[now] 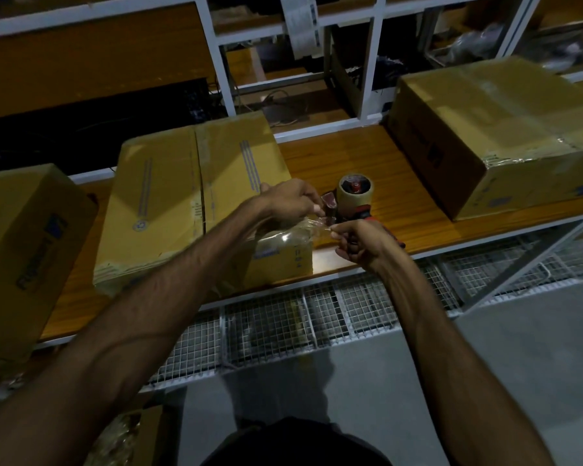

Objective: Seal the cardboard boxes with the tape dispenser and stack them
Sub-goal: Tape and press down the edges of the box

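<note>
We hold the dispenser (pixel 354 196) just right of the middle box (pixel 196 200) on the surface (pixel 401 203). Our left hand (pixel 293 200) pinches the clear tape (pixel 313 223) end near the cutter, and our right hand (pixel 364 240) pinches the same strip beside the handle, probably freeing it before sealing.
</note>
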Motion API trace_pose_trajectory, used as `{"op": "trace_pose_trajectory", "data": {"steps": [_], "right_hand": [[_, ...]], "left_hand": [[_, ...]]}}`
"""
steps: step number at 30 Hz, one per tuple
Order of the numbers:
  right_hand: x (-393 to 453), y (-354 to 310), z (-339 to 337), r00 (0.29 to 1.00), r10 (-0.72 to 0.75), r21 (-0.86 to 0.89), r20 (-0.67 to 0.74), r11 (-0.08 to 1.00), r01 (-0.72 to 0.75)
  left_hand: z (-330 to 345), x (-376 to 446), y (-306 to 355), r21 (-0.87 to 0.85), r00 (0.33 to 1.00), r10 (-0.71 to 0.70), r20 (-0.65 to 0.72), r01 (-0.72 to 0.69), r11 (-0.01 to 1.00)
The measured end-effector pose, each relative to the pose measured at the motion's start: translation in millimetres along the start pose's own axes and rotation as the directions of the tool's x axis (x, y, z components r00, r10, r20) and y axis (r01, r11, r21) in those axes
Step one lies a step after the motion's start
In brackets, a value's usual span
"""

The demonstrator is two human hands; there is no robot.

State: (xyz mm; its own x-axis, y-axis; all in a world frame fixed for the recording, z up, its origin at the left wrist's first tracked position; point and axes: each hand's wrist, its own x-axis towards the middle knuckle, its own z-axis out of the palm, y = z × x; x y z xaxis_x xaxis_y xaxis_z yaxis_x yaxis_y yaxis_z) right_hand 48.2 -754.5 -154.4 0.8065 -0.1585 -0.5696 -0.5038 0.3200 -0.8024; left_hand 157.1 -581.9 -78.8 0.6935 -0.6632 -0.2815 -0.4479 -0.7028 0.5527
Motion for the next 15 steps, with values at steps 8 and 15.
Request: {"op": "trace_pose_trajectory", "data": {"steps": [8, 15], "right_hand": [[15, 27, 20, 0.989, 0.127, 0.118, 0.071, 0.984, -0.135], [15, 36, 28, 0.985, 0.138, 0.154, 0.108, 0.976, -0.154]], "left_hand": [[-3, -18, -15, -0.335, 0.996, 0.036, -0.081, -0.061, 0.940], [1, -20, -22, -0.402, 0.987, 0.047, -0.156, -0.106, 0.910]]}}
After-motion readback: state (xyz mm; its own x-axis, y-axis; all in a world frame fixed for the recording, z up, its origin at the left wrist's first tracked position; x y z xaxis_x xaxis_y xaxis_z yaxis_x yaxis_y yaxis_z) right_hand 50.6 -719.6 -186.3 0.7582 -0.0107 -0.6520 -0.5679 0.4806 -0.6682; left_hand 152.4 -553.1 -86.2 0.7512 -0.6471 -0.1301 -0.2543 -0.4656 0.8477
